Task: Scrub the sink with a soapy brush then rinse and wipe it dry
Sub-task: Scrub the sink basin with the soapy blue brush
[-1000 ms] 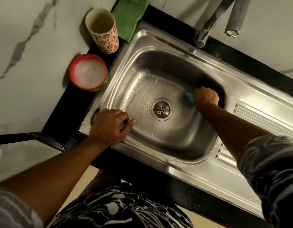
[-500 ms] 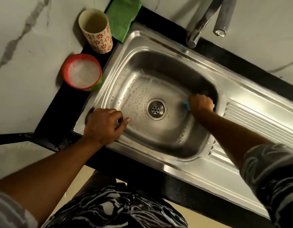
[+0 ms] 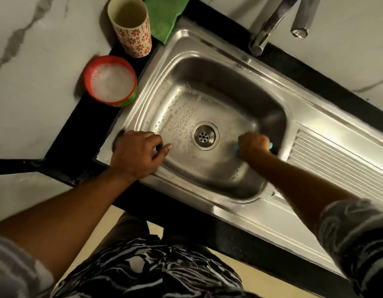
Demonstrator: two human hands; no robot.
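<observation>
Sliding nearer the person, the right hand [image 3: 254, 146] now sits at 3 o'clock from the drain [image 3: 205, 136]. Its fingers are wrapped tight round the blue brush [image 3: 271, 145], down in the sink [image 3: 311, 112]. The left hand [image 3: 135, 157] rests on the rim at 9 o'clock, fingers loosely bent, holding nothing. Soap bubbles dot the bottom, so scrubbing looks partly done. Rinsing under the tap [image 3: 270, 24] and drying with the green cloth [image 3: 164, 16] at 11 o'clock are left.

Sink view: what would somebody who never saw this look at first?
Probably the big shiny steel sink filling the middle, suds beading its floor. Inside, right of the drain, the right hand grips a small blue brush. Left of the sink, a round red bowl of white foam sits on the black counter.
</observation>
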